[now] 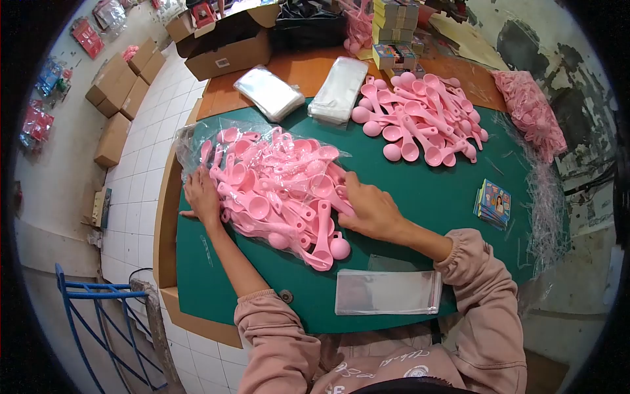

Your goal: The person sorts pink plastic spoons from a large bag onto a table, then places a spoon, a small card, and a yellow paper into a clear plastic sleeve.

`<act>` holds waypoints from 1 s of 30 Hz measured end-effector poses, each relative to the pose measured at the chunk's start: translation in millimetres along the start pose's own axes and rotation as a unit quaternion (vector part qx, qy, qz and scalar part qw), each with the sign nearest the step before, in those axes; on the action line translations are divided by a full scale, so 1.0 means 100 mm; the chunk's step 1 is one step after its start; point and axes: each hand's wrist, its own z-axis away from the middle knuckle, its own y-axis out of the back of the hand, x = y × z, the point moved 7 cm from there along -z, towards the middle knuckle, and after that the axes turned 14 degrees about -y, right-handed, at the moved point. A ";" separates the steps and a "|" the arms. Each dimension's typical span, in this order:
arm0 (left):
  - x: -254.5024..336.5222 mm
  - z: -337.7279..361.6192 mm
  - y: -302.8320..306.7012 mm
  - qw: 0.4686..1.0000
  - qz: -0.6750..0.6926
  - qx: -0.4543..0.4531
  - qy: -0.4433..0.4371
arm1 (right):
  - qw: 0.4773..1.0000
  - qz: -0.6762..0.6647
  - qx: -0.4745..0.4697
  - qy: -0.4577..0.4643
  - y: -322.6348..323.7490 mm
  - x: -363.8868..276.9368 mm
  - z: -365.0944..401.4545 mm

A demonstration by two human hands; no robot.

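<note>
A large heap of pink spoons [262, 190] lies on the green table mat, partly covered by a clear plastic bag [190, 141]. My left hand [202, 195] rests at the heap's left edge, fingers spread against the bag and spoons. On the heap's right side, my right hand [369, 207] touches the spoons with its fingers bent; its fingertips are partly hidden, and what they grip cannot be made out. Flat clear sleeves [387, 292] lie near the front edge, below my right forearm.
A second pile of pink spoons [420, 118] sits at the back right. Two stacks of clear bags [269, 93] [339, 90], small cards [492, 203], a filled pink bag [530, 111] and an open carton [230, 56] surround it. A blue metal frame [98, 289] stands left.
</note>
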 end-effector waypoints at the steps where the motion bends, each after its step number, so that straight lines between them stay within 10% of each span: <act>1: 0.01 0.00 0.02 1.000 -0.007 0.007 0.011 | 0.995 -0.072 -0.067 0.001 0.04 0.00 0.02; 5: -0.06 -0.01 -0.01 1.000 0.013 0.009 -0.006 | 0.930 -0.202 -0.302 -0.056 0.14 0.14 0.14; 11: 0.02 0.01 0.03 1.000 -0.002 0.012 -0.001 | 0.907 -0.237 -0.332 -0.104 0.48 0.42 0.36; 20: 0.00 0.02 0.02 1.000 -0.006 0.011 0.000 | 0.994 -0.078 0.004 -0.074 1.66 1.10 -0.51; 22: -0.08 0.00 -0.03 1.000 0.022 0.020 -0.004 | 0.842 0.326 0.429 -0.021 1.90 0.83 -0.38; 24: 0.01 0.03 0.01 1.000 0.002 0.023 0.008 | 0.923 0.129 0.317 0.176 1.58 0.53 -0.35; 26: -0.03 0.02 0.00 1.000 -0.002 0.011 0.020 | 0.988 0.034 -0.140 0.063 0.84 0.26 -0.35; 30: -0.02 0.02 0.00 1.000 0.002 -0.006 0.019 | 0.929 0.091 -0.029 0.358 0.15 -0.32 -0.10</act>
